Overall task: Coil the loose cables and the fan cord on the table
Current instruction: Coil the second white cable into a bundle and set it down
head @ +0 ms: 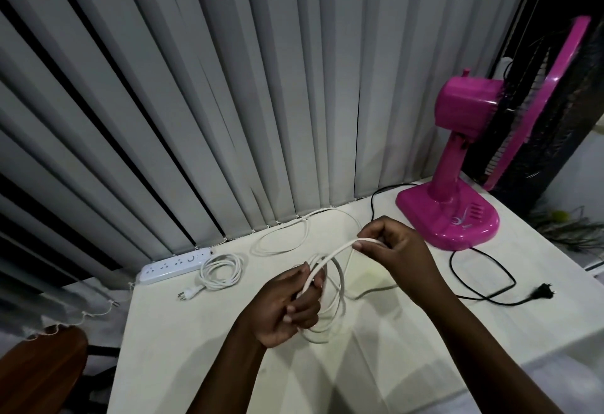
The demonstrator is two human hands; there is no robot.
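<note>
My left hand grips several loops of a white cable above the middle of the white table. My right hand pinches the same cable a little farther back and holds a stretch of it taut between the two hands. The cable's loose end trails in a wide loop toward the blinds. A pink fan stands at the back right. Its black cord lies uncoiled on the table, with the plug near the right edge.
A white power strip lies at the back left, with its own cord coiled beside it and its plug in front. Grey vertical blinds hang behind the table. A brown chair back stands at the lower left.
</note>
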